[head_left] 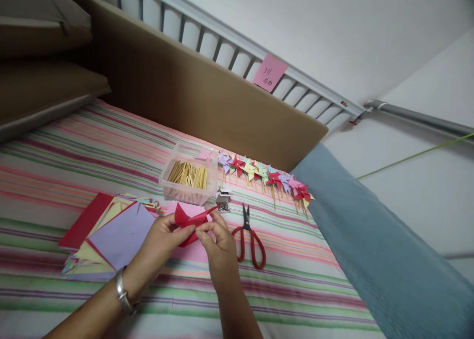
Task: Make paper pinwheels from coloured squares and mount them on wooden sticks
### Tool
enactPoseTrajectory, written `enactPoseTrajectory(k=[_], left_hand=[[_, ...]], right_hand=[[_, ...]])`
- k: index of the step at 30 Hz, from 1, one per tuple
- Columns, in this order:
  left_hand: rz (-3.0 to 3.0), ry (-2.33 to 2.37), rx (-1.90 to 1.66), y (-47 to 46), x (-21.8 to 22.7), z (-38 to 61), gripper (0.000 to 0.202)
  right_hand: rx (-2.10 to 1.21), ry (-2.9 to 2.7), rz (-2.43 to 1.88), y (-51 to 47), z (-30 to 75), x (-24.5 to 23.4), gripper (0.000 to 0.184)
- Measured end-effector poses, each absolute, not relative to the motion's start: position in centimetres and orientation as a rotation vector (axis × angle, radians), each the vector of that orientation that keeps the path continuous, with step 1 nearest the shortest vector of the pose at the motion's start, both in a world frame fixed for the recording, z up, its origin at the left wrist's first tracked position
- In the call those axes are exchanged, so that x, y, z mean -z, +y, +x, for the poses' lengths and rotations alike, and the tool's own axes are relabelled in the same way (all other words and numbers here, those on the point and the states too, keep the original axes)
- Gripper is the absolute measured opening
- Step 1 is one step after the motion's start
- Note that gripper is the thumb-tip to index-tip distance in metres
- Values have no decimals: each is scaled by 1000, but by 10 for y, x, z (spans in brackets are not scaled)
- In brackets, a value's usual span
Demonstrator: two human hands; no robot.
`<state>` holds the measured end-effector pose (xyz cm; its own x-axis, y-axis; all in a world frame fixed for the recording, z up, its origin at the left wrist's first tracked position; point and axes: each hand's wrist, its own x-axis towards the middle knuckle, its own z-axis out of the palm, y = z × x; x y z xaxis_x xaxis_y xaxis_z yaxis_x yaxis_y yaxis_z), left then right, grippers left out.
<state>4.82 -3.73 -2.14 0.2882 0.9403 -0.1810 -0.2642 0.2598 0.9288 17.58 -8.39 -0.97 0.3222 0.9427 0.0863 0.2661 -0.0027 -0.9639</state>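
A red paper pinwheel (190, 218) with its corners curled inward is held up between both my hands. My left hand (167, 231) pinches its left side, thumb in front. From the right, my right hand (217, 235) grips its lower right part with thumb and forefinger. Beneath it a pink paper sheet (196, 252) lies on the striped cloth. Red-handled scissors (248, 238) rest to the right of my hands, blades pointing away. A small box of metal pins (223, 201) stands just beyond my fingers. The pinwheel's centre is partly hidden by my fingers.
Colored paper squares (118, 235) are stacked on the left. Behind my hands stands a clear plastic box (188, 193) of wooden sticks (188, 174). Finished pinwheels (274, 178) on sticks line the cardboard panel (207, 92) at the back. Cardboard boxes (48, 87) rise at far left.
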Motion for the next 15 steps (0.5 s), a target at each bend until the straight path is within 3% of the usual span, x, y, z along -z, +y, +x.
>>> enactPoseTrajectory(k=[15], left_hand=[[958,824,-926,-37,18,46,17]], right_hand=[[-851,-1096,-1387,-83,175,10,3]])
